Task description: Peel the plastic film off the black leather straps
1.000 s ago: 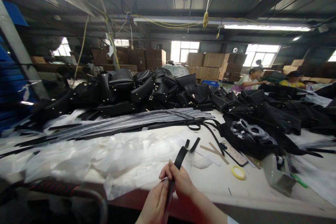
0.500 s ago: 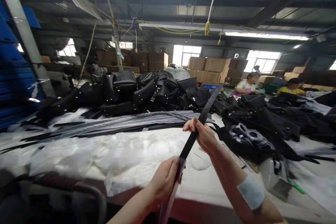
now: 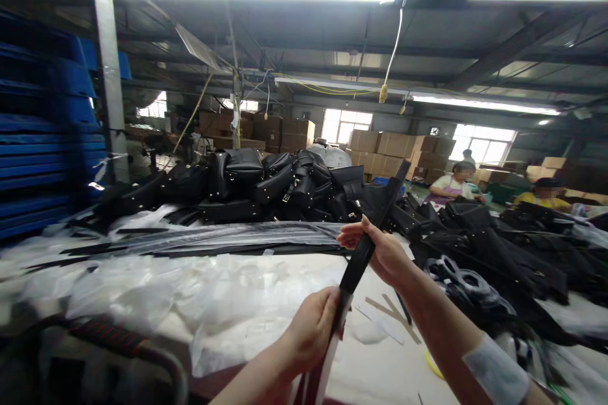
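A long black strap (image 3: pixel 357 261) slants up across the middle of the view, its far end raised over the table. My left hand (image 3: pixel 317 323) is closed round its lower part, thumb on top, where a clear plastic sleeve (image 3: pixel 327 364) seems to cover it. Farther up, my right hand (image 3: pixel 380 252) holds the strap between its thumb and its fingers, which reach out to the left behind it. Under the hands lies the pale tabletop (image 3: pixel 375 367), with thin brown strips (image 3: pixel 392 313) near my right forearm.
Clear plastic bags (image 3: pixel 228 304) spread over the left of the table. Long wrapped straps (image 3: pixel 228 234) lie beyond them, before a heap of black bags (image 3: pixel 285 183). Coiled cords (image 3: pixel 468 281) sit at right. A curved metal handle (image 3: pixel 156 357) is at lower left. Two co-workers (image 3: pixel 453 185) sit at far right.
The view has tilted up and turned slightly left. Both hands still hold the strap. Its upper end showed a row of holes before, and now these do not show.
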A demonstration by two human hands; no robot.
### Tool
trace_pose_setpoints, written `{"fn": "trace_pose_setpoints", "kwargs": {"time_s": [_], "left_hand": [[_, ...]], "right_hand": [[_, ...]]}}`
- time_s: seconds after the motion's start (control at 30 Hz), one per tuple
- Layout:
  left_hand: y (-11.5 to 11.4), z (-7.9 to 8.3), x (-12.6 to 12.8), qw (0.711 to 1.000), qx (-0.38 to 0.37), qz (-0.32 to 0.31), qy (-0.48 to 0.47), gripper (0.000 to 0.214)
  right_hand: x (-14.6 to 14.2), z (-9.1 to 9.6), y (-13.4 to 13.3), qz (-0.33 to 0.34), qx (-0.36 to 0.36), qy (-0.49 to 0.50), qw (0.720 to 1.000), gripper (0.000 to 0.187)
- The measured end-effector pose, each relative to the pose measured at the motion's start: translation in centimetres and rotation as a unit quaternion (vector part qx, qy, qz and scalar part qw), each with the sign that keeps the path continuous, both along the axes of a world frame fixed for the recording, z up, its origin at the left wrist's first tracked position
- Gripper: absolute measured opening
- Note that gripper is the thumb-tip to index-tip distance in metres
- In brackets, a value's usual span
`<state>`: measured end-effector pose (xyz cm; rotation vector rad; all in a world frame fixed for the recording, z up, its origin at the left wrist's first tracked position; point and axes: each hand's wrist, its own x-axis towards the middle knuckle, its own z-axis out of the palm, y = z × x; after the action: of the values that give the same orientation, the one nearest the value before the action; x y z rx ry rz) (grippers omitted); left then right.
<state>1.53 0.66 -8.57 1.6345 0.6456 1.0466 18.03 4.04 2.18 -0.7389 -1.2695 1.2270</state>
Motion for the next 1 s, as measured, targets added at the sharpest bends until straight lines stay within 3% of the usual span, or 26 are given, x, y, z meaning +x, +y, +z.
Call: {"fn": "trace_pose_setpoints", "kwargs": {"time_s": [0.1,0.2,0.3,0.43,0.63,0.8,0.9,1.0], "left_hand": [[0.1,2.5,-0.2,1.0,0.017,0.001,-0.022,0.06],[0.2,4.5,-0.7,0.999,0.054,0.004,0.004,0.06],[0.4,5.3,-1.1,0.998,0.052,-0.01,0.029,0.061],[0.6,5.8,-0.8,0.998,-0.008,-0.054,-0.032,0.062],[1.0,7.2,-0.2,0.993,0.004,-0.041,-0.107,0.059],[0.8,7.3,0.0,0.991,-0.02,-0.02,-0.133,0.062],[0.5,7.1,-0.4,0.979,-0.076,-0.094,-0.167,0.059],[0.7,6.5,-0.7,0.949,-0.14,-0.175,-0.223,0.058]], "right_hand": [[-1.2,0.5,-1.1,0.043,0.022,-0.041,0.998,0.06],[-1.4,2.0,-1.7,-0.006,0.057,-0.052,0.997,0.054],[-0.4,4.8,-1.6,-0.045,0.09,-0.021,0.995,0.045],[0.0,7.1,-1.1,0.007,0.093,-0.028,0.995,0.055],[-2.9,5.1,-2.1,0.048,0.102,-0.056,0.992,0.056],[-4.0,4.1,-3.1,0.04,0.073,-0.11,0.99,0.058],[-4.0,4.3,-3.0,0.046,0.057,-0.099,0.992,0.059],[-4.0,4.4,-2.6,0.05,0.05,-0.068,0.995,0.059]]}}
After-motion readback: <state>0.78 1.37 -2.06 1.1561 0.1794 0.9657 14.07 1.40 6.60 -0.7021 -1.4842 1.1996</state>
